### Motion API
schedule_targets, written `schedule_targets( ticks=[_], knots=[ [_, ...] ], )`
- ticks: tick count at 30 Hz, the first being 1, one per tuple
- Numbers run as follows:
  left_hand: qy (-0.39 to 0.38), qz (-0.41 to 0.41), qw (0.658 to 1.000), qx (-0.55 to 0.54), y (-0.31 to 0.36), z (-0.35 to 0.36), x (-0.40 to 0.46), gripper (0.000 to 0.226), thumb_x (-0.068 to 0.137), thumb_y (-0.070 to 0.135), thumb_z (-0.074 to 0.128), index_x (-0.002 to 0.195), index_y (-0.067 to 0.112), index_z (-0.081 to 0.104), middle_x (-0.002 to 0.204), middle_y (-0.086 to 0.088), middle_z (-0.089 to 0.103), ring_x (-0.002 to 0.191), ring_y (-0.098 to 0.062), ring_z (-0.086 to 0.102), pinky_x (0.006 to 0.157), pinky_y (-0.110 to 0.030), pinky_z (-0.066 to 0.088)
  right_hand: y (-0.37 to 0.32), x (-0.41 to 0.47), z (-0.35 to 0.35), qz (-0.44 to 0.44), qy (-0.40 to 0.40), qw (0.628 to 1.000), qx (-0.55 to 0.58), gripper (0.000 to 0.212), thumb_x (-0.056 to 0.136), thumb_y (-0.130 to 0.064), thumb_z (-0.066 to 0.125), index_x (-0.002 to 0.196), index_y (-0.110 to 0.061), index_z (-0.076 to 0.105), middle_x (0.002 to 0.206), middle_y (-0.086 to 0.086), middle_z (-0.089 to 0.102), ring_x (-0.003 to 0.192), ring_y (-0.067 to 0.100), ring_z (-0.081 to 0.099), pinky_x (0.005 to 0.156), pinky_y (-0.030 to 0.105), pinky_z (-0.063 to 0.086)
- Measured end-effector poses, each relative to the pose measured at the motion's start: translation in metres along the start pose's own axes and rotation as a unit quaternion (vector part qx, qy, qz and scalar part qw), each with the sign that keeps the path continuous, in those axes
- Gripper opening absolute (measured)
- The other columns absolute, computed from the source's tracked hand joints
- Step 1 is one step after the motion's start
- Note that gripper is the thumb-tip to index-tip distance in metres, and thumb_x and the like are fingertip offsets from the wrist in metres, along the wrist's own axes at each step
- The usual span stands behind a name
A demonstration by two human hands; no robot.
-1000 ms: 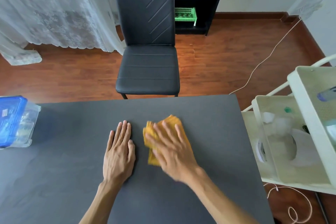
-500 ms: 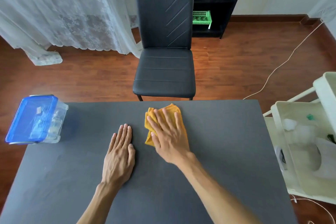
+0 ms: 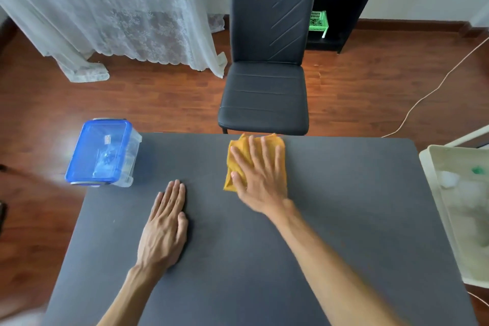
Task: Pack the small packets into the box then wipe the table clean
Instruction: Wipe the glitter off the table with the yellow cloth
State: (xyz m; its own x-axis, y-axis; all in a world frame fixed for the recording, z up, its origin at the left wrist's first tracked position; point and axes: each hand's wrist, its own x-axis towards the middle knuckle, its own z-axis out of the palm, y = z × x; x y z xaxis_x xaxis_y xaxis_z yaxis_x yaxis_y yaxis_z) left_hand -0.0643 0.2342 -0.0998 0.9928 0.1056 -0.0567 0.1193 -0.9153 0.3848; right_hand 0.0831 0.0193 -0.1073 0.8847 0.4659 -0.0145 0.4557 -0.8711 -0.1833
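Dark grey matte rectangular surface (image 3: 344,219) fills the near half of the view. Right hand (image 3: 260,180) lies flat, fingers spread, palm pressing down on a folded mustard-yellow cloth (image 3: 238,151) at the far edge of the surface, about centre; the cloth's far corners reach the edge itself (hand slightly motion-blurred). Left hand (image 3: 164,227) lies open and flat, fingers together, palm down on the bare surface, nearer and to the left of the cloth, holding nothing. Clear plastic box with a blue snap-on lid (image 3: 103,151) sits at the far-left corner of the surface, lid on, some small contents inside, too blurred to identify. Black padded high-back chair (image 3: 267,61) stands just beyond the far edge. Cream plastic trolley tray (image 3: 434,167) stands beside the right edge.
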Motion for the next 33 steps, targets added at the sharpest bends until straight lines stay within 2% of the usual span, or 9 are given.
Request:
schedule_targets(
  ticks=[3,6,10,13,19,22,26,29,33],
  knots=[
    [-0.012,0.044,0.999,0.014,-0.021,-0.011,-0.015,0.059,0.098,0.028,0.019,0.152,0.003,0.022,0.162,-0.006,0.020,0.152,-0.018,0.014,0.123,-0.038,0.011,-0.056,-0.085,0.025,-0.127,-0.017,0.992,0.010,0.063,0.104,-0.046,0.033,0.163,-0.033,0.015,0.174,0.004,0.008,0.160,0.029,0.004,0.125,0.061,0.010],
    [-0.022,0.045,0.998,0.035,-0.065,-0.029,-0.051,0.058,0.098,0.026,0.022,0.152,0.004,0.024,0.162,-0.005,0.022,0.151,-0.020,0.019,0.122,-0.041,0.014,-0.016,-0.163,0.021,-0.167,-0.034,0.985,0.002,0.058,0.108,-0.042,0.029,0.163,-0.032,0.017,0.173,-0.003,0.010,0.160,0.023,0.009,0.123,0.054,0.016],
    [-0.017,0.025,0.999,0.028,-0.100,-0.043,-0.078,0.058,0.099,0.027,0.022,0.152,0.004,0.025,0.162,-0.005,0.022,0.150,-0.021,0.020,0.122,-0.040,0.014,0.063,-0.116,-0.005,0.016,0.016,0.999,-0.023,0.054,0.108,-0.040,0.026,0.161,-0.030,0.027,0.171,0.002,0.020,0.156,0.032,0.026,0.120,0.062,0.025],
    [-0.007,0.019,1.000,0.019,-0.101,-0.041,-0.075,0.058,0.099,0.027,0.021,0.153,0.005,0.023,0.162,-0.005,0.021,0.151,-0.018,0.017,0.122,-0.041,0.014,0.022,-0.028,-0.014,0.144,0.018,0.988,-0.045,0.058,0.103,-0.053,0.026,0.156,-0.035,0.038,0.169,0.006,0.026,0.152,0.037,0.027,0.120,0.062,0.019],
    [-0.001,0.042,0.999,-0.003,-0.110,-0.041,-0.078,0.057,0.100,0.027,0.021,0.152,0.004,0.025,0.161,-0.006,0.023,0.151,-0.018,0.018,0.122,-0.040,0.016,-0.163,-0.064,0.039,-0.112,-0.007,0.993,0.024,0.062,0.101,-0.052,0.040,0.160,-0.038,0.029,0.172,0.004,0.014,0.160,0.031,0.009,0.123,0.064,0.014],
    [-0.008,0.048,0.999,-0.011,-0.127,-0.044,-0.087,0.056,0.100,0.026,0.023,0.152,0.006,0.026,0.162,-0.004,0.023,0.151,-0.016,0.017,0.123,-0.035,0.012,-0.153,-0.161,0.042,-0.206,-0.052,0.977,0.012,0.068,0.097,-0.062,0.044,0.159,-0.047,0.020,0.173,-0.004,0.011,0.160,0.025,0.009,0.125,0.055,0.012],
    [-0.018,0.058,0.998,-0.014,-0.143,-0.045,-0.097,0.056,0.100,0.026,0.023,0.153,0.008,0.025,0.163,-0.002,0.021,0.151,-0.016,0.018,0.123,-0.034,0.010,-0.039,-0.162,0.006,-0.051,-0.071,0.995,-0.045,0.071,0.093,-0.079,0.034,0.157,-0.051,0.023,0.173,-0.006,0.008,0.159,0.027,0.014,0.124,0.058,0.015],
    [-0.008,0.054,0.998,-0.014,-0.139,-0.046,-0.094,0.056,0.100,0.025,0.024,0.153,0.007,0.025,0.163,-0.002,0.021,0.151,-0.015,0.016,0.123,-0.037,0.013,-0.044,-0.095,-0.006,0.113,-0.024,0.992,-0.049,0.072,0.094,-0.074,0.029,0.159,-0.043,0.028,0.172,0.002,0.019,0.158,0.034,0.015,0.124,0.065,0.011],
    [-0.007,0.054,0.999,-0.004,-0.137,-0.048,-0.096,0.057,0.099,0.025,0.024,0.153,0.006,0.025,0.162,-0.004,0.021,0.151,-0.016,0.016,0.123,-0.038,0.014,-0.152,-0.073,0.026,0.022,-0.008,1.000,-0.008,0.069,0.098,-0.063,0.038,0.161,-0.036,0.026,0.172,0.003,0.016,0.159,0.033,0.009,0.123,0.067,0.012]
  ],
)
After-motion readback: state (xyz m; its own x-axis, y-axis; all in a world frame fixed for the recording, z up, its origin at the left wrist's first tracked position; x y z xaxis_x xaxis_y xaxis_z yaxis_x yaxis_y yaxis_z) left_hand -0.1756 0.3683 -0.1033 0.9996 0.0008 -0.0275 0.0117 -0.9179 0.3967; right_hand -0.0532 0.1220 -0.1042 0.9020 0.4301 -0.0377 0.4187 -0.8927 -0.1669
